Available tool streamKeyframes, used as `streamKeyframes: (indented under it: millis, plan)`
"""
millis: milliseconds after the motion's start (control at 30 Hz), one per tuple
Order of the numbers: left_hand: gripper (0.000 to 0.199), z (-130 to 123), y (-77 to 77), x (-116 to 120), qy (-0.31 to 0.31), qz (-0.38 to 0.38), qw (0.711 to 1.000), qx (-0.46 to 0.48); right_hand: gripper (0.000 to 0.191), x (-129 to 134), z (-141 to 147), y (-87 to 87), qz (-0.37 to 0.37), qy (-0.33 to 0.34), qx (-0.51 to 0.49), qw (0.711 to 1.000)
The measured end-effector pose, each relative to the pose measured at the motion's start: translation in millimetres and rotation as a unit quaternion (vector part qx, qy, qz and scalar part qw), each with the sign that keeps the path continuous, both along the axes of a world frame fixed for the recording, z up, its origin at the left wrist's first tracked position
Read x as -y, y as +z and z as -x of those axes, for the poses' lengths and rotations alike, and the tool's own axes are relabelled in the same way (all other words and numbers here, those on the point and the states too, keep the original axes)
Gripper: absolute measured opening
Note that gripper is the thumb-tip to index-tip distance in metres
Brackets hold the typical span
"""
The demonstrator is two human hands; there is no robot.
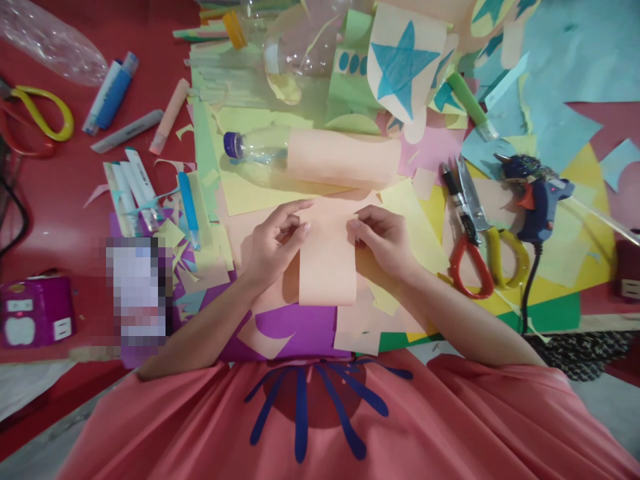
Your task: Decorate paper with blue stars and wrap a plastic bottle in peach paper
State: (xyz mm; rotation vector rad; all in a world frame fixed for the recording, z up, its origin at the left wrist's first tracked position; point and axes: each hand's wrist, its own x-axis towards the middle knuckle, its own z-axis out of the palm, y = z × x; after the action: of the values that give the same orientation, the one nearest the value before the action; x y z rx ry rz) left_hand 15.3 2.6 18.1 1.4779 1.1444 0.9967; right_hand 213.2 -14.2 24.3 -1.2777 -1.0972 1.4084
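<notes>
A strip of peach paper (pixel 327 267) lies between my two hands, its near end curved over. My left hand (pixel 280 240) pinches its left edge near the top. At the opposite edge, my right hand (pixel 383 237) grips the paper between thumb and fingers. Just beyond the hands, a clear plastic bottle (pixel 263 148) with a dark blue cap lies on its side, its body wrapped in peach paper (pixel 345 159). Yellow and peach sheets are spread beneath.
Scissors (pixel 470 267), a black pen (pixel 459 200) and a blue glue gun (pixel 537 207) with its cord lie at right. Several markers (pixel 135 183), a blurred-out rectangular item (pixel 140 293) and a purple box (pixel 37 310) are at left. A blue star cutout (pixel 406 67) and more bottles stand behind.
</notes>
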Motion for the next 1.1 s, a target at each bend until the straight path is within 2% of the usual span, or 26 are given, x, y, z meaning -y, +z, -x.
streamKeyframes:
  millis: [200,333,467,567,667,733,833,900,1000,1100]
  plan:
    - [0.023,0,-1.6,0,0.002,-0.007,1.000,-0.028,0.031,-1,0,3.1,-0.006,0.011,-0.004,1.000]
    - [0.021,1,2.8,1,-0.067,-0.006,0.997,-0.048,0.021,1,-1,1.5,-0.016,0.048,0.029,0.998]
    - [0.020,2,6.8,3,-0.151,-0.020,0.985,-0.081,0.017,3,-2,-0.5,-0.020,0.121,0.074,0.990]
    - [0.021,3,7.8,3,-0.164,-0.033,0.982,-0.090,0.017,3,-2,0.1,-0.020,0.152,0.082,0.985]
    - [0.022,4,6.5,3,-0.166,-0.025,0.981,-0.098,0.017,3,-1,2.3,-0.033,0.150,0.086,0.984]
    - [0.032,5,4.9,2,-0.163,-0.009,0.982,-0.099,0.018,4,0,3.3,-0.050,0.117,0.104,0.986]
    - [0.065,7,4.6,-2,-0.184,0.027,0.981,-0.052,0.018,4,-3,2.0,-0.069,0.017,0.123,0.990]
    - [0.078,9,7.0,-6,-0.209,0.052,0.977,-0.014,0.018,3,-6,-0.4,-0.082,-0.054,0.119,0.988]
    - [0.077,14,11.6,-13,-0.212,0.065,0.975,-0.002,0.021,-1,-11,-3.1,-0.099,-0.145,0.104,0.979]
    - [0.071,21,10.3,-20,-0.173,0.053,0.983,0.005,0.030,-8,-14,-4.9,-0.117,-0.199,0.094,0.968]
